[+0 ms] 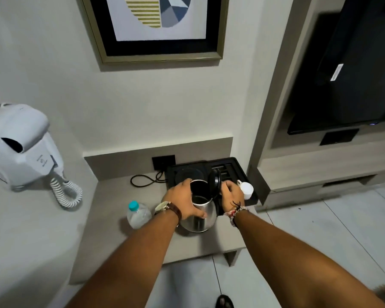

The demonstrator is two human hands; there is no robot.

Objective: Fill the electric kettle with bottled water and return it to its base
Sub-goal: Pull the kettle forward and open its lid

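I see the kettle [201, 215] standing on the grey bench [125, 238], just in front of the black tray [236, 165]. It is a steel kettle with a shiny, rounded body that widens toward the bottom, and its black lid [214, 181] is swung up and stands nearly upright over the handle side. The mouth is open and the inside looks dark; I cannot tell whether any water is in it. My left hand [183, 200] wraps the kettle's body from the left, fingers curled around the far rim and thumb pressed on the near wall. My right hand [231, 196] is closed at the handle side, just behind the lid; the handle itself is hidden under it. A watch [165, 206] with a brown strap sits on the left wrist. The round kettle base [188, 174] lies in the tray's left part, bare, its cord [146, 181] looping to a wall socket [163, 162]. A white cup [246, 188] sits on the tray's right edge. The water bottle [138, 213], clear with a teal cap, stands on the bench just left of my left wrist. A white hair dryer [20, 147] hangs at far left.
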